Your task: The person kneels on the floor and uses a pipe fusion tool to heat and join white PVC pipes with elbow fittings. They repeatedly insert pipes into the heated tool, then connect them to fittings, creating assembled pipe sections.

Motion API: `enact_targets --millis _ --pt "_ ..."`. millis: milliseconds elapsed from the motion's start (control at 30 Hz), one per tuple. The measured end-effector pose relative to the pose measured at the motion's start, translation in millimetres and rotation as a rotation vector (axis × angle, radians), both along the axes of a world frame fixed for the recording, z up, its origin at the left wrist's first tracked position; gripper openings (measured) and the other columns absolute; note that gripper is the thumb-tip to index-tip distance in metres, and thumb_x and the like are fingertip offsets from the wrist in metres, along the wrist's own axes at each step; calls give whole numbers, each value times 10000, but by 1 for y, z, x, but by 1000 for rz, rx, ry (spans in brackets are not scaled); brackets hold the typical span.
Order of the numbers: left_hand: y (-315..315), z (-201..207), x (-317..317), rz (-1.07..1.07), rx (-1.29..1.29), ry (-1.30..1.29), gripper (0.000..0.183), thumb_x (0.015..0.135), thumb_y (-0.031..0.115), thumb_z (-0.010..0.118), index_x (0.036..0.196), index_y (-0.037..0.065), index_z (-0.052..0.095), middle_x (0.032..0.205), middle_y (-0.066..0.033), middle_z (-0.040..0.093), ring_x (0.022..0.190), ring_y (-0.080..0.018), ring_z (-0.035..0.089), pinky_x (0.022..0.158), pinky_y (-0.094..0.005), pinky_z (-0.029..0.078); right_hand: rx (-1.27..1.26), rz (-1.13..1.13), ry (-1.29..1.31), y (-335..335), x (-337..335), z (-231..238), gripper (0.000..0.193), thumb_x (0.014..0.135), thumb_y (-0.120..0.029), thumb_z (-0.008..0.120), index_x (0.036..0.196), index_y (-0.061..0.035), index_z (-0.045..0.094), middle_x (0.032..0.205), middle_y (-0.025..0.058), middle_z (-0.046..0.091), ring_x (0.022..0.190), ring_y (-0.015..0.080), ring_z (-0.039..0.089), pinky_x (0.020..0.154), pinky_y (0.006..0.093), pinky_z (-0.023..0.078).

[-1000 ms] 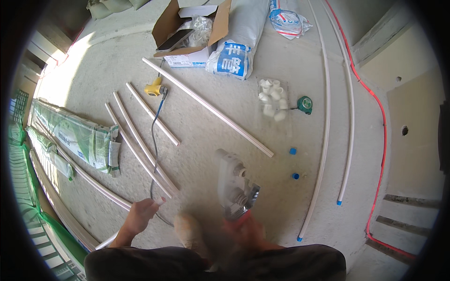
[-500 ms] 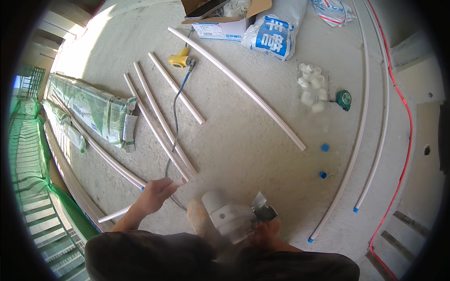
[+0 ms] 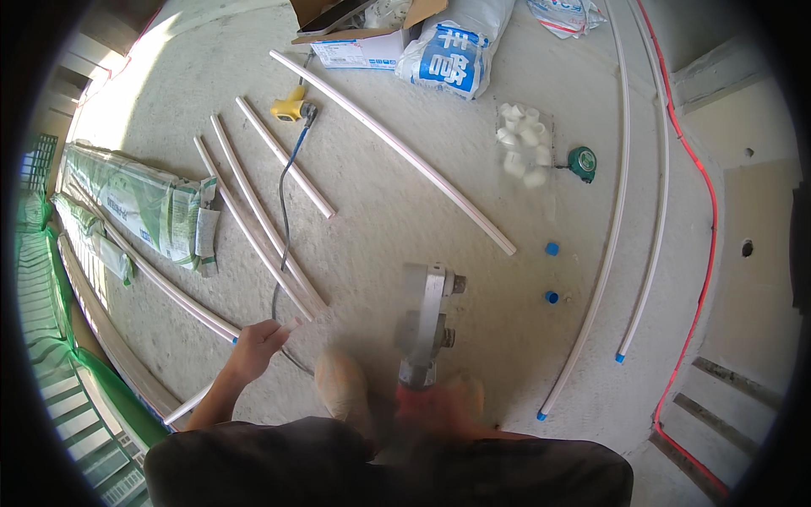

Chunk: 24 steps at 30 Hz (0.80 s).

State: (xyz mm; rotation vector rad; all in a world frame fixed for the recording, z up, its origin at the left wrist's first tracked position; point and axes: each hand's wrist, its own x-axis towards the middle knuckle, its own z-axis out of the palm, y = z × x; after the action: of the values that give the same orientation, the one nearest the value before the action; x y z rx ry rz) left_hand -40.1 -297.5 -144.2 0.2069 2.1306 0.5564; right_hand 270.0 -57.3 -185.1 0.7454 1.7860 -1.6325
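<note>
My left hand [image 3: 254,350] is closed around a white plastic pipe [image 3: 189,403], whose short end pokes out past the thumb. The rest of that pipe slants down behind my forearm to the lower left. In front of my shoes, my right hand [image 3: 448,407], blurred by motion, grips a pipe fusion welder [image 3: 429,317]. The tool has a flat silver heating plate with round die heads on its sides and a red lower part by the hand. Its cord is mostly hidden from me. The pipe end and the welder are apart.
Several white pipes [image 3: 393,144] lie on the concrete floor. Ahead are a yellow plug connector [image 3: 290,106], a cardboard box [image 3: 359,51] and a white bag [image 3: 448,59]. White fittings [image 3: 524,139], a green tape measure [image 3: 582,163] and blue caps [image 3: 552,249] lie right; green netting [image 3: 51,287] hangs left.
My right hand has swung the welder round from a tilted, side-on position to upright, with its plate edge-on to me. The left hand keeps its pipe; the whole view has shifted slightly.
</note>
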Motion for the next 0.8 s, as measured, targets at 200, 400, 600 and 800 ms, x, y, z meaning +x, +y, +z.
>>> enact_targets --millis 200,400,600,800 --pt "-36 -53 32 -24 209 9 308 1077 314 617 1009 24 699 723 24 512 603 -63 493 539 -273 416 52 -71 -135 3 -3 11 599 886 -525 788 1262 -63 722 1182 180 747 1097 362 716 970 469 553" --pt "-61 -74 52 84 122 74 348 1060 315 598 964 -9 684 739 -75 571 738 -144 513 694 -344 445 -115 -84 -152 0 -4 19 670 914 -580 743 1315 -48 684 1292 214 691 1118 375 699 993 490 538" --pt "-74 -71 56 114 45 127 331 1038 293 617 940 -14 697 727 -95 586 712 -143 516 666 -352 446 -225 -133 -144 -21 10 -8 556 943 -493 747 1223 -13 713 1089 190 736 957 309 738 820 441 592" --pt "-72 -63 46 -133 -17 324 417 1034 358 593 870 -15 680 738 -168 668 705 -302 643 692 -429 490 -239 11 -181 -33 7 -41 432 961 -355 744 1151 32 720 961 170 760 891 278 767 775 416 613"
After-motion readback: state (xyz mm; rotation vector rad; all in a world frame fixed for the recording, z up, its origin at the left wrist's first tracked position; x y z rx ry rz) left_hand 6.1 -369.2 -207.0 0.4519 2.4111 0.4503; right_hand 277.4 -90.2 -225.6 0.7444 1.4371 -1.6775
